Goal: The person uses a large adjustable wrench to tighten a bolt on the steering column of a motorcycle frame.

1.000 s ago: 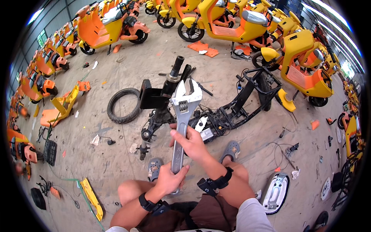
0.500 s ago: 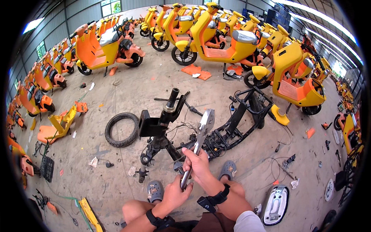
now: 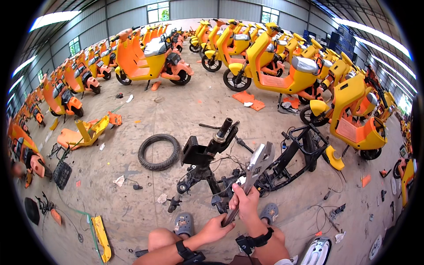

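A large silvery adjustable wrench (image 3: 259, 162) slants up and away from me, its jaws pointing at the far right. My right hand (image 3: 245, 204) is closed around the middle of its handle. Lower down, my left hand (image 3: 214, 230) grips the handle's end. Beyond the hands lies a stripped black scooter frame (image 3: 276, 173) on the floor. Its steering-head tube (image 3: 217, 142) stands up with a bare metal collar, left of the wrench jaws. From this view the wrench overlaps part of the frame; I cannot tell whether they touch.
A loose black tire (image 3: 159, 152) lies left of the frame. Yellow-and-orange scooters (image 3: 282, 81) stand in rows behind. Body panels (image 3: 84, 134), a yellow strip (image 3: 101, 238) and a white-rimmed part (image 3: 317, 251) lie about. Cables (image 3: 324, 212) trail on the right floor.
My view has tilted up and turned left, so the scene sits lower and farther right. The wrench has rolled in my hands, showing its jaws more clearly. Both hands keep hold.
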Action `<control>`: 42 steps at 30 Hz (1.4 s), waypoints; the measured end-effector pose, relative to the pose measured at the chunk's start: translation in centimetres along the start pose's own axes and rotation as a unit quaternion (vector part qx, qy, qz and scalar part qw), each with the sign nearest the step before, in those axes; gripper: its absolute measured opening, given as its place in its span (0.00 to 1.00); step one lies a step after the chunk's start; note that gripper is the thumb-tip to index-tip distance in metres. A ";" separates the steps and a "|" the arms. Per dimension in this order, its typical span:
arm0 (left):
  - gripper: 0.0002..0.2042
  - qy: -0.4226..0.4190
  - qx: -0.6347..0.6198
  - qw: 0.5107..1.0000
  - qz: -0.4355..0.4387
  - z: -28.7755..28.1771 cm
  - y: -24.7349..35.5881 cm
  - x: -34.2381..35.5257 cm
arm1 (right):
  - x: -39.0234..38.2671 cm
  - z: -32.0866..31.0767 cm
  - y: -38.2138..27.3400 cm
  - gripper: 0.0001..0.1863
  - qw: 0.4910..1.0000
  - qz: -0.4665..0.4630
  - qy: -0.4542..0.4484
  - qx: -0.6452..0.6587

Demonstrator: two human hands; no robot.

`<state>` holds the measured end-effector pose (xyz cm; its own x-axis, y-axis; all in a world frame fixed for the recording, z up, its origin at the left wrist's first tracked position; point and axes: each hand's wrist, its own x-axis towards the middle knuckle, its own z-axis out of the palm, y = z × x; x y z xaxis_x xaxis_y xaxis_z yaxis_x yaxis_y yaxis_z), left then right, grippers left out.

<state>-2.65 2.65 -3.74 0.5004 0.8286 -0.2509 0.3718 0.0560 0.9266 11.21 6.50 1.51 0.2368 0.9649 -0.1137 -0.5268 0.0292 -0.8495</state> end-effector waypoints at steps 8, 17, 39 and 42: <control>0.14 0.002 -0.054 0.999 0.009 1.8 2.7 1.2 | 0.1 -3.2 -1.1 0.09 0.966 0.017 -0.176 0.190; 0.11 0.187 0.184 0.955 0.141 0.5 4.5 5.0 | 1.8 -4.7 -2.6 0.32 0.953 -0.003 -0.151 0.264; 0.11 0.181 0.222 0.942 0.173 -3.0 4.4 5.1 | 2.5 -3.8 -0.7 0.35 0.965 0.010 -0.161 0.209; 0.12 0.197 0.237 0.933 0.186 -3.0 4.0 5.1 | 2.7 -4.0 -0.4 0.34 0.965 0.008 -0.166 0.205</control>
<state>-1.00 8.76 -0.42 0.3725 0.8873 0.2721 0.5797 -0.4514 0.6784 15.30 8.04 -0.47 -0.0127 0.9945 0.1038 -0.8226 0.0487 -0.5666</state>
